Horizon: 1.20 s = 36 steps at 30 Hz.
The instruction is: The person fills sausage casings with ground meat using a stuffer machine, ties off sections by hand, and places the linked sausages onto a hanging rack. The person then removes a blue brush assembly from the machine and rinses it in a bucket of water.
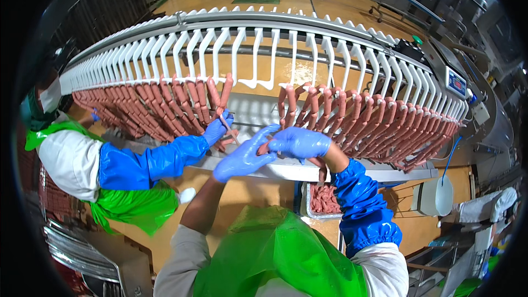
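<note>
Both my hands wear blue gloves and meet in front of the hanging sausage links (357, 115). A short piece of sausage (264, 148) shows between them. My left hand (242, 157) cradles it, its fingers stretched toward the right hand. My right hand (301, 143) curls over the same piece; its fingertips are partly hidden. More sausage (319, 166) dangles below my right hand. Just left, a co-worker's gloved hand (218, 128) is at the left group of links (159, 104). A thin strand (229, 128) runs from near that hand toward my left hand.
White hooks (237, 55) hang from a curved rail (236, 17), with several bare ones mid-row. A metal ledge (253, 171) runs below. Under my right forearm stands a tray of sausage meat or pieces (324, 201). The co-worker's blue sleeve (148, 162) is close on my left.
</note>
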Tool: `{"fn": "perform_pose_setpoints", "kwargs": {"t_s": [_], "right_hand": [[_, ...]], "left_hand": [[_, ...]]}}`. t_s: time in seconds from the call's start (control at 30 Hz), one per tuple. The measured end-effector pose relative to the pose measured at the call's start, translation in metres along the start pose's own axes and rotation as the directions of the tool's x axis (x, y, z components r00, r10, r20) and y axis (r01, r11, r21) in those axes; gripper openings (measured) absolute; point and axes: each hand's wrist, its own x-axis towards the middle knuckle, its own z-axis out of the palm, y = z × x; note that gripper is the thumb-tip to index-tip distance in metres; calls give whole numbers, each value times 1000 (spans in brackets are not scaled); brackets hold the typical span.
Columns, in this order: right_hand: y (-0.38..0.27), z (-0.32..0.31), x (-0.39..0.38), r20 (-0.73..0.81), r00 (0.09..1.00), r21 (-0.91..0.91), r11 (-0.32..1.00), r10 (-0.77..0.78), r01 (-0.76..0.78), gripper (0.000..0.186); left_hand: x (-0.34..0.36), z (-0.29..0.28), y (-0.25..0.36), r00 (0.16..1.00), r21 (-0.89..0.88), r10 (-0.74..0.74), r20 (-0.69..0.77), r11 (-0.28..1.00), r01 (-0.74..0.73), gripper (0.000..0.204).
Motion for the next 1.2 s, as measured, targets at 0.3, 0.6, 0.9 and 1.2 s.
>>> {"fn": "perform_pose_setpoints", "kwargs": {"t_s": [0.3, 0.6, 0.9, 1.2], "right_hand": [[78, -31, -5, -626, 763, -418, 895, -161, -154, 34], [106, -31, 4, -797, 556, -389, 905, -237, -172, 23], [119, -33, 12, -720, 253, -687, 714, -646, -133, 9], [125, -21, 27, -723, 188, -670, 741, -665, 46, 16]], "left_hand": [[77, -22, -72, 951, 474, 75, -299, 877, 80, 50], [142, -51, -68, 996, 219, -43, 81, 975, 24, 71], [141, -45, -78, 749, -303, -427, 506, 726, 618, 53], [121, -31, -29, 681, -70, -506, 529, 774, 630, 58]]}}
